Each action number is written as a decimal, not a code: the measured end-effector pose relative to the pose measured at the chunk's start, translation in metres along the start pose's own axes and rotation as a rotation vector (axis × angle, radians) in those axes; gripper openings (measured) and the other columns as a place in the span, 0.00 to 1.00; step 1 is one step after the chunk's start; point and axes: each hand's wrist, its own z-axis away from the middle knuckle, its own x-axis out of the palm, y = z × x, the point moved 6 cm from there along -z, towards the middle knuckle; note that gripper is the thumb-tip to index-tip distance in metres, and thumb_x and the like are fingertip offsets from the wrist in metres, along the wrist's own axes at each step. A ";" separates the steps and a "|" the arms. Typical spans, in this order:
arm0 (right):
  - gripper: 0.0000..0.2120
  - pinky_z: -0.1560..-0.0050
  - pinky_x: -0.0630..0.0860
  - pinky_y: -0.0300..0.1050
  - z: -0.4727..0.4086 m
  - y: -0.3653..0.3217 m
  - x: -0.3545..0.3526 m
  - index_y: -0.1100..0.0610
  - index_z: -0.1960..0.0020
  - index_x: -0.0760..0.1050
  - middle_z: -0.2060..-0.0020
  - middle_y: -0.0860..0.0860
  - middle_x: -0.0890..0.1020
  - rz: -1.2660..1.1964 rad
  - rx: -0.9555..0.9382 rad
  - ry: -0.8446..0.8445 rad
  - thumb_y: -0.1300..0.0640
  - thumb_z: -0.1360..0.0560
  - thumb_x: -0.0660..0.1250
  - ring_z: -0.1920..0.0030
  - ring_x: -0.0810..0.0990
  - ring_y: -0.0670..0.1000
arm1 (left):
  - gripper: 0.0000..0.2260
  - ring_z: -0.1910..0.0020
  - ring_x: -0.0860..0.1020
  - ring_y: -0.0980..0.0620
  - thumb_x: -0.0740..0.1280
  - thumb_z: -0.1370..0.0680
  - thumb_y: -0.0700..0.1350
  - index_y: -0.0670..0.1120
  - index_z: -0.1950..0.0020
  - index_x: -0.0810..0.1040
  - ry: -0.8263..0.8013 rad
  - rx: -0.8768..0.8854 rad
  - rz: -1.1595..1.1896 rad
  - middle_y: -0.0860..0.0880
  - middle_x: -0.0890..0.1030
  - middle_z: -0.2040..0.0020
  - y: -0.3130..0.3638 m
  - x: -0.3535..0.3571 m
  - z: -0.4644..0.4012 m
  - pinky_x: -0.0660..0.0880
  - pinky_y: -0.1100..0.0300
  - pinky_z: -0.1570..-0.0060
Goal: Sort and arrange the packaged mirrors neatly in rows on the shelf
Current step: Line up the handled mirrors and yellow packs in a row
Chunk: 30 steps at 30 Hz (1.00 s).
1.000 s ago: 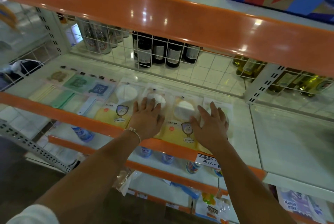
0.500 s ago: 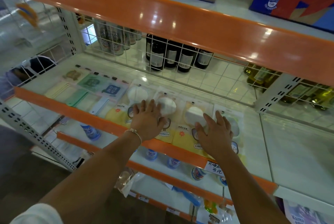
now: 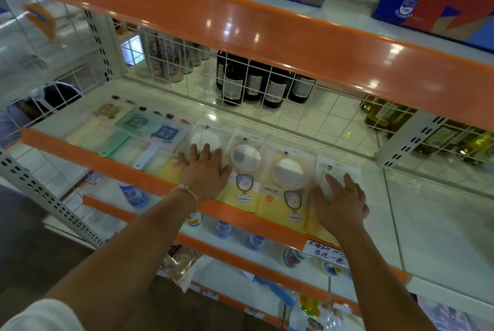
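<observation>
Several packaged mirrors lie flat in a row on the white shelf [image 3: 417, 210], each a round white mirror in a clear bag with a yellow card. My left hand [image 3: 204, 173] presses flat on the leftmost mirror pack [image 3: 205, 138]. Two uncovered packs sit in the middle, one with a white-rimmed mirror [image 3: 246, 159] and one with a yellow-rimmed mirror [image 3: 288, 174]. My right hand [image 3: 340, 202] lies flat with spread fingers on the rightmost mirror pack [image 3: 336, 170]. Neither hand grips anything.
Packaged combs [image 3: 117, 140] in cream, green and blue lie left of the mirrors. A wire grid [image 3: 267, 82] backs the shelf, with dark bottles [image 3: 264, 84] and cans [image 3: 163, 58] behind. The orange upper shelf lip [image 3: 240, 28] overhangs. A price tag [image 3: 326, 251] hangs on the front edge.
My left hand slid left from the second pack onto the leftmost one. My right hand shifted right onto the rightmost pack. The packs now lie spread apart in a row.
</observation>
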 end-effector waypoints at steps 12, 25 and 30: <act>0.28 0.28 0.53 0.63 -0.012 0.036 0.010 0.40 0.25 0.60 0.21 0.51 0.51 0.005 0.104 -0.083 0.36 0.23 0.57 0.23 0.50 0.60 | 0.35 0.23 0.40 0.37 0.48 0.23 0.69 0.52 0.21 0.51 0.000 0.267 0.009 0.47 0.46 0.20 0.081 0.011 0.013 0.41 0.33 0.28; 0.25 0.30 0.60 0.60 -0.014 0.037 0.019 0.43 0.28 0.64 0.23 0.53 0.55 0.069 0.033 -0.072 0.38 0.24 0.59 0.26 0.55 0.63 | 0.34 0.23 0.40 0.34 0.44 0.23 0.69 0.53 0.20 0.50 -0.033 0.281 -0.086 0.47 0.46 0.20 0.087 0.022 0.012 0.42 0.31 0.30; 0.28 0.28 0.57 0.60 -0.010 0.035 0.012 0.42 0.25 0.60 0.21 0.52 0.50 0.068 0.033 -0.081 0.37 0.23 0.58 0.24 0.51 0.62 | 0.35 0.23 0.40 0.34 0.44 0.23 0.69 0.52 0.20 0.51 -0.028 0.286 -0.085 0.46 0.46 0.20 0.090 0.017 0.015 0.40 0.32 0.29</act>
